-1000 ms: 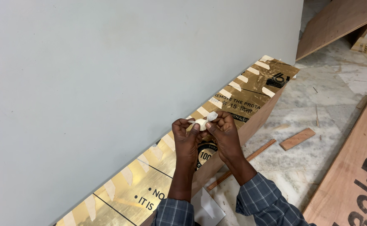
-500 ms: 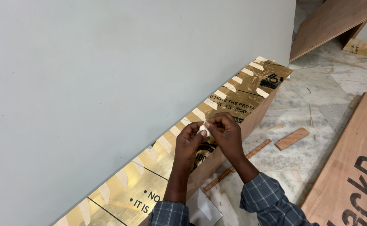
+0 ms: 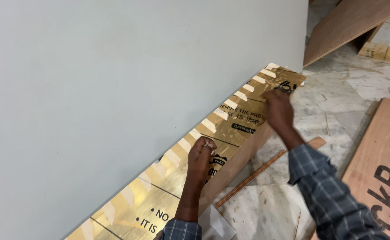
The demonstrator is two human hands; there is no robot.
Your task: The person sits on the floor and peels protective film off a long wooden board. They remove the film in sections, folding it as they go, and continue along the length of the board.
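Plywood sheets (image 3: 381, 178); marble floor (image 3: 328, 120); perhaps offcuts (image 3: 257, 173)

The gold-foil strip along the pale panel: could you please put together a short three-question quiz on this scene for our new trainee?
1. True or false: both hands rest together at the middle of the gold strip.
2. Which hand reaches to the far end of the strip? A) left hand B) right hand C) neither
3. Fill in: short pieces of pale ____ cross the strip's edge onto the grey panel.

Key
1. False: the left hand is at mid-strip and the right hand is near the far end.
2. B.
3. Tape; the left hand pinches a small pale piece, too small to identify.
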